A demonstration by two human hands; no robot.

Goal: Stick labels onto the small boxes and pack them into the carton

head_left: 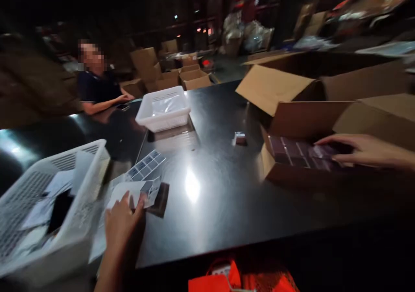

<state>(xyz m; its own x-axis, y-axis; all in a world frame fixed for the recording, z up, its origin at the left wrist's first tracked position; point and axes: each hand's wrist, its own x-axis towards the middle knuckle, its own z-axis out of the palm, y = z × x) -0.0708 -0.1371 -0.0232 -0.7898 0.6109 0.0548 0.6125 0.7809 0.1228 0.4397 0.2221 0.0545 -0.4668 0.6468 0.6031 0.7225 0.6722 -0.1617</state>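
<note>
My left hand [121,220] rests on a pile of white sticker sheets [142,171] and a dark flat packet [158,199] on the black table [214,188], fingers pressing a sheet down. My right hand [353,150] reaches into an open cardboard box [304,119] at the right, fingertips on the dark packets [292,151] stacked inside. Whether it grips one I cannot tell.
A white plastic basket [48,210] with papers stands at the near left. Another white basket [164,108] sits at the table's middle back. A small box [240,138] lies alone. A seated person [97,89] leans on the far left edge. Something orange [240,279] is below the table's front.
</note>
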